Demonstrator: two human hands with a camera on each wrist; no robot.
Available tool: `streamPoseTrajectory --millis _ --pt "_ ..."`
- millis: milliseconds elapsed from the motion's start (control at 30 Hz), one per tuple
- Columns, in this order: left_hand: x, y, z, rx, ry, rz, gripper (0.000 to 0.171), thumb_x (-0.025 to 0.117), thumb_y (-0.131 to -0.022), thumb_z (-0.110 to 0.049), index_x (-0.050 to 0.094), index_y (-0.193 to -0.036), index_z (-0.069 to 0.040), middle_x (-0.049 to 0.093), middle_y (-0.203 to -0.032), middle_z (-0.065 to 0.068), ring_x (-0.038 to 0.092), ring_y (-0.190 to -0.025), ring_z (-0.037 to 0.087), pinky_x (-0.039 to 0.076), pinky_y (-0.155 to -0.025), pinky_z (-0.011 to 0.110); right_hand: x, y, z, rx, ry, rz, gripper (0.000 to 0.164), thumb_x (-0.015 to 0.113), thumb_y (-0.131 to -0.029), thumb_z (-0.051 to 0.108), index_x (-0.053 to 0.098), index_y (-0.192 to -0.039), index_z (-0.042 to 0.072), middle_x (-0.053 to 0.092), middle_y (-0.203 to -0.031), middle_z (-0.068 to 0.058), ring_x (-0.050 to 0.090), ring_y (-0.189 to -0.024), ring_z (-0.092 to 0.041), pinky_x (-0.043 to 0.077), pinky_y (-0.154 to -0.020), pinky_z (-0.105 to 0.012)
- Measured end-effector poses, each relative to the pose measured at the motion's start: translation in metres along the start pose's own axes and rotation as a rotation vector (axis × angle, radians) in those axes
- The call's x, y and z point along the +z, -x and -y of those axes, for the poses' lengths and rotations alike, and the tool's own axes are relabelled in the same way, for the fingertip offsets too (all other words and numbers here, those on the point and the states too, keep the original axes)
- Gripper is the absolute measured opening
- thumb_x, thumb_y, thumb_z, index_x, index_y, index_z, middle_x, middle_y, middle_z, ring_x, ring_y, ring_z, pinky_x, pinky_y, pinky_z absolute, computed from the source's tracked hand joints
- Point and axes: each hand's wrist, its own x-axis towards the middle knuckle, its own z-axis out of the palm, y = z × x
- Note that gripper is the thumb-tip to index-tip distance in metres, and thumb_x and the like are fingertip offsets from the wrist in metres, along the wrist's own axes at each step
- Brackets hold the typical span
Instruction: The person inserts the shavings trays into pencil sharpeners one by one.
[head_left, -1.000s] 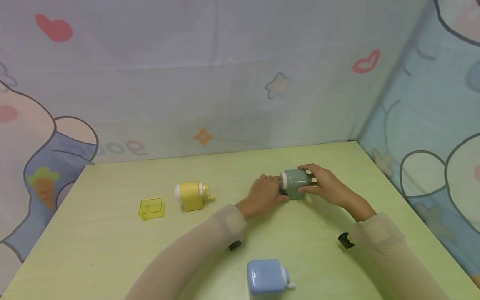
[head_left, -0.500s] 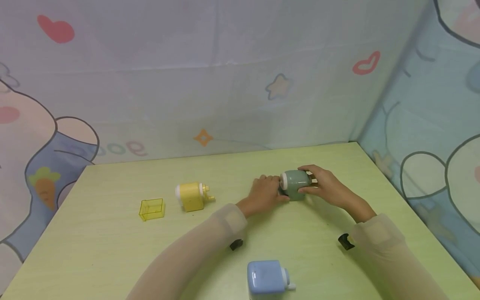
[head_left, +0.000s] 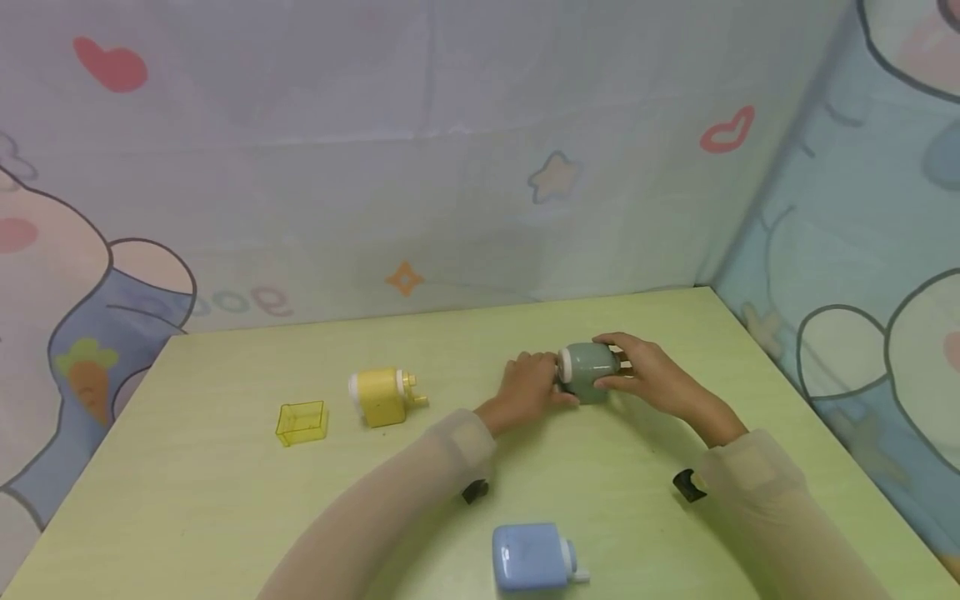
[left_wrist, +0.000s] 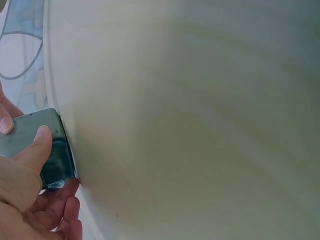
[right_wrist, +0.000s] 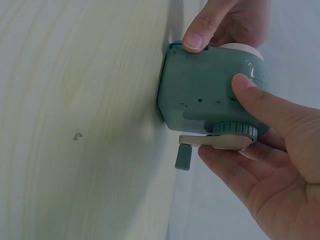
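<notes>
A green hand-crank pencil sharpener (head_left: 588,362) stands on the table toward the back right, between both hands. My right hand (head_left: 648,375) grips its body from the crank side; thumb and fingers wrap it in the right wrist view. Beside those fingers sits the crank (right_wrist: 197,141), with its small green knob. My left hand (head_left: 531,390) is at the opposite side, pinching the dark see-through shavings drawer (left_wrist: 58,162) low on the sharpener. In the left wrist view its thumb lies across the body's edge and the drawer, with the fingertips at the drawer's end.
A yellow pencil sharpener (head_left: 384,397) stands left of the hands, with a clear yellow shavings drawer (head_left: 302,423) lying apart beside it. Near the front is a blue pencil sharpener (head_left: 528,557). A printed cloth (head_left: 480,183) hangs behind the pale wooden table (head_left: 187,492).
</notes>
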Motion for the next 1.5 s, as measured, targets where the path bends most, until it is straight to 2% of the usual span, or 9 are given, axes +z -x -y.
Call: streamPoseTrajectory --millis 433,700,933,1100,1500 --pt "0.0001 -0.0005 -0.0021 0.009 0.031 -0.018 0.060 0.080 -0.078 -0.053 0.067 -0.110 -0.003 0.068 -0.091 0.005 0.059 -0.078 0.019 0.048 -0.067 0.032 -0.0013 0.0007 0.0021 -0.011 0.003 0.005 0.061 0.072 -0.092 0.009 0.041 -0.140 -0.011 0.052 -0.133 -0.031 0.056 -0.117 -0.049 0.051 -0.090 -0.053" --pt "-0.0015 0.0000 -0.0019 -0.005 0.082 0.004 0.061 0.080 -0.079 -0.051 0.067 -0.115 -0.003 0.069 -0.099 0.006 0.059 -0.082 0.020 0.048 -0.071 0.032 -0.0006 -0.0022 0.0001 -0.009 0.006 0.006 0.061 0.072 -0.091 0.007 0.041 -0.141 -0.011 0.052 -0.133 -0.031 0.056 -0.117 -0.050 0.050 -0.090 -0.054" --pt "0.0023 0.0004 -0.0003 -0.015 0.068 0.042 0.063 0.076 -0.080 -0.056 0.064 -0.118 -0.006 0.066 -0.098 0.003 0.054 -0.081 0.016 0.046 -0.073 0.029 -0.0016 -0.0026 -0.0008 0.013 -0.008 0.016 0.063 0.072 -0.091 0.008 0.040 -0.142 -0.011 0.050 -0.135 -0.031 0.054 -0.118 -0.049 0.049 -0.092 -0.054" --pt "0.0039 0.0005 -0.0001 -0.025 0.074 0.047 0.061 0.074 -0.082 -0.055 0.064 -0.118 -0.007 0.064 -0.093 0.000 0.050 -0.078 0.015 0.043 -0.071 0.028 -0.0027 -0.0027 -0.0030 0.006 0.009 0.023 0.064 0.074 -0.091 0.009 0.040 -0.141 -0.010 0.050 -0.135 -0.030 0.055 -0.118 -0.048 0.049 -0.092 -0.055" --pt "0.0023 0.0028 -0.0004 -0.016 0.072 0.053 0.061 0.073 -0.083 -0.055 0.063 -0.118 -0.006 0.065 -0.094 0.001 0.050 -0.079 0.015 0.043 -0.072 0.029 -0.0058 -0.0013 -0.0013 -0.018 0.054 0.042 0.066 0.075 -0.090 0.008 0.038 -0.143 -0.009 0.049 -0.138 -0.029 0.054 -0.120 -0.048 0.049 -0.093 -0.055"
